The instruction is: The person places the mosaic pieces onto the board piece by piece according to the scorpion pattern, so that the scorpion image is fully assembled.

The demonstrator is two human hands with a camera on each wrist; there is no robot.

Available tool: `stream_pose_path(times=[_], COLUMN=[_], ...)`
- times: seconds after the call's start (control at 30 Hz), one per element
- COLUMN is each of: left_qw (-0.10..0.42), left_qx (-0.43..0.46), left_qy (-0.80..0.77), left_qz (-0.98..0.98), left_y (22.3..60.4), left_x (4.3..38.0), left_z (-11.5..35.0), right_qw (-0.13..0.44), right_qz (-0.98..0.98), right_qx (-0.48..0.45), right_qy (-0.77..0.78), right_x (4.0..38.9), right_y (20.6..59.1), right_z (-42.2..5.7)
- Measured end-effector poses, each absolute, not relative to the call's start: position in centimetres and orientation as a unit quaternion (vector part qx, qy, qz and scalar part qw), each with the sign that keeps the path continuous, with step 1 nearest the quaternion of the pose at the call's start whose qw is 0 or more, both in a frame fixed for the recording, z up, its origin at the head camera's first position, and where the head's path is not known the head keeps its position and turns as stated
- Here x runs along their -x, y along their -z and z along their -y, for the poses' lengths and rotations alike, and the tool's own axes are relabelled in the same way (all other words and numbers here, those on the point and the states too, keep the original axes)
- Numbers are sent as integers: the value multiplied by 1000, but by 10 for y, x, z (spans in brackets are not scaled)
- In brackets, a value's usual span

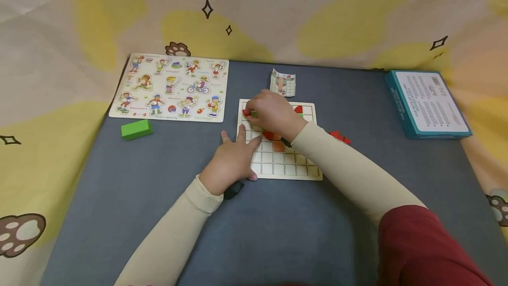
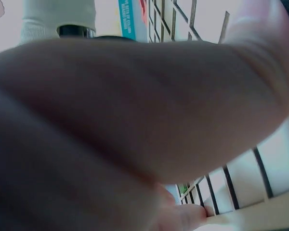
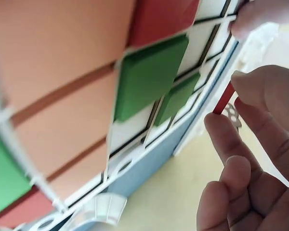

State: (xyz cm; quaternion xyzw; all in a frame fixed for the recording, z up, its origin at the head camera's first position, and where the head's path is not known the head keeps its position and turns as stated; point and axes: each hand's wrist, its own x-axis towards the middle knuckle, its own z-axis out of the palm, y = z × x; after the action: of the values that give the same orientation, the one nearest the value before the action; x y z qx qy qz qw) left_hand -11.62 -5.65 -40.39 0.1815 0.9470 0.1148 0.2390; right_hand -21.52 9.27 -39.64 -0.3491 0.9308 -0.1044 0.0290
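A white gridded board (image 1: 285, 170) lies on the dark cloth. In the head view my right hand (image 1: 274, 111) is over its upper left part. Thumb and a finger pinch a thin red piece (image 3: 224, 98), seen edge-on in the right wrist view. My left hand (image 1: 232, 160) rests at the board's left edge, fingers spread, holding nothing. Orange tiles (image 3: 58, 48), green tiles (image 3: 151, 74) and red pieces (image 1: 298, 109) sit in the grid; my right hand and wrist hide part of them.
Loose red pieces (image 1: 339, 137) lie right of the board. A small pattern card (image 1: 283, 84) is behind it. Farther left are a sports picture puzzle (image 1: 156, 96) and a green block (image 1: 136, 129). A teal box (image 1: 430, 105) stands at the right, and a patterned cloth (image 1: 254, 16) rises behind.
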Motion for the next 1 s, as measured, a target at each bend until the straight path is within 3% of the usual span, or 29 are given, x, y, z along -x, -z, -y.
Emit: stream_pose_path(times=[0.57,0.83,1.0], left_qw=[236,235,237], left_qx=[-185,-184,-180], left_qy=[-116,-117,-120], left_qz=[-947,-947,-947], left_y=[405,406,407], left_x=[116,117,117], left_z=[55,55,55], right_qw=[-14,37,44], right_qz=[-925,-937,-945], right_qx=[380,346,323], right_qy=[20,-30,20], right_x=[213,210,209], right_y=[406,400,391], right_z=[-89,-93,-106])
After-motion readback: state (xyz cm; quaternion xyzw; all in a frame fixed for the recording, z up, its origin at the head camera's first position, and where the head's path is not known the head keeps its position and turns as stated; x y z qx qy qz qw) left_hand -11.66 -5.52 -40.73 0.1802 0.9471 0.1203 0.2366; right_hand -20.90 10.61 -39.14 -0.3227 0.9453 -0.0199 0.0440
